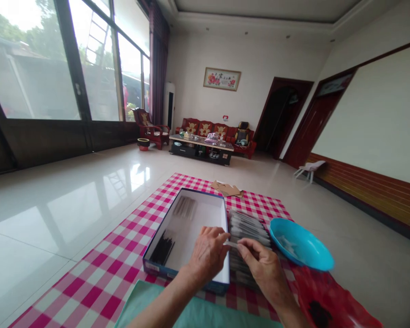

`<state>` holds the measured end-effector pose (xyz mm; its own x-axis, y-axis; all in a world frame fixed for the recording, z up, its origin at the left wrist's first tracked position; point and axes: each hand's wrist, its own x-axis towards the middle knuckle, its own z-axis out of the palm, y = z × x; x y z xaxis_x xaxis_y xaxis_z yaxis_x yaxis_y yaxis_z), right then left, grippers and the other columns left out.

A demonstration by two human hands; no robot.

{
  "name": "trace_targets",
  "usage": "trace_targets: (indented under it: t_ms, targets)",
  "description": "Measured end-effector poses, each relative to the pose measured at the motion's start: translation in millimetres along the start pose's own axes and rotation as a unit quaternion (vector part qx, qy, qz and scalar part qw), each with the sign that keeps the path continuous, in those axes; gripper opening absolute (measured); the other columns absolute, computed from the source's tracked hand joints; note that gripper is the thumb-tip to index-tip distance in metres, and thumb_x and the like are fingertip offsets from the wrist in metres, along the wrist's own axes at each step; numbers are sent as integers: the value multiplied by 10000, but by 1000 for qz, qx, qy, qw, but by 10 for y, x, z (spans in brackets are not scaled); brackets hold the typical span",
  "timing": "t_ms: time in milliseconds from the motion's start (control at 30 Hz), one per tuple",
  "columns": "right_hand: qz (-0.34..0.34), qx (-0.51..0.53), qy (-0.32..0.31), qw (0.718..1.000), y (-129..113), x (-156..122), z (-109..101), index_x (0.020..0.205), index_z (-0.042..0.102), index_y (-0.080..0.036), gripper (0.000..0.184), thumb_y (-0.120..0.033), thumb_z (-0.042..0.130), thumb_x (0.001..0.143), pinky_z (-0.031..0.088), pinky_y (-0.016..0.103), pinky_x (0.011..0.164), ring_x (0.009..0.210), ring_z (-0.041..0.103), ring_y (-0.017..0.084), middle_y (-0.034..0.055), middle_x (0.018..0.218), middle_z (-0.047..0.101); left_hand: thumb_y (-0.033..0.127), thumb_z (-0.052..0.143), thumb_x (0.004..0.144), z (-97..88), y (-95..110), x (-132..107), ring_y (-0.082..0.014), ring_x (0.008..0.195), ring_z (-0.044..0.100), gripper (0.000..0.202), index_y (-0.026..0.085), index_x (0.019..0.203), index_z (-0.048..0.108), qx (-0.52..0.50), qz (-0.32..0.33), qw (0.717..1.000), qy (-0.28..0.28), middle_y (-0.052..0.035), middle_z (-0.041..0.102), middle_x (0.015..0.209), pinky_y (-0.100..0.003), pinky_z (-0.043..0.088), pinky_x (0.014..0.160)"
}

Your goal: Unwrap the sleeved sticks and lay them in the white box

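In the head view, my left hand (208, 249) hovers over the right edge of a shallow white-lined box (198, 237), its fingers closed near one end of a thin whitish, translucent stick-like piece (231, 244). My right hand (261, 262) pinches the other end between thumb and fingers. Blur hides exactly what the piece is. Inside the box lie a bunch of thin black sticks (162, 248) at the near left and a blurred row of greyish slender pieces (185, 207) farther back. A pile of similar slender, clear-wrapped pieces (248, 226) is beside the box, partly behind my right hand.
A blue bowl (323, 256) with clear scraps stands right of the pile. Nearer is a red container (341, 296) with dark things inside. Torn cardboard (227, 188) lies at the back of the checked tablecloth (99, 273); a green cloth (143, 303) lies in front.
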<state>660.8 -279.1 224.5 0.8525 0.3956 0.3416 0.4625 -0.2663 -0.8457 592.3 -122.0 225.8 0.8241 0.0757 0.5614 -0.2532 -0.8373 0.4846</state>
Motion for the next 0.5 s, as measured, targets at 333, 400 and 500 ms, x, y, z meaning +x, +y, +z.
trace_targets:
  t_ms: [333,400,500]
  targets:
    - [92,108,28,989,15,-181,287,787,640,-171,343,-503,622,704,529,276,571,624,646,210,40,659,680,416,426,828,133,-5,102,-124,556,601,365,114,726,604,-361,-308,880,-9,-57,628,671,-192,396,464]
    - [82,105,18,991,-30,-236,328,784,639,-171,344,-506,610,711,530,272,566,623,648,212,45,668,681,358,416,829,157,3,121,-113,556,604,313,104,742,577,-363,-333,870,-15,-66,635,691,-177,396,449]
    - [51,91,53,993,-60,-329,301,857,640,-183,338,-494,589,733,540,260,636,732,670,226,59,770,701,268,374,848,118,-82,190,-110,532,604,270,100,764,568,-307,-352,883,-41,-61,632,665,-175,385,417]
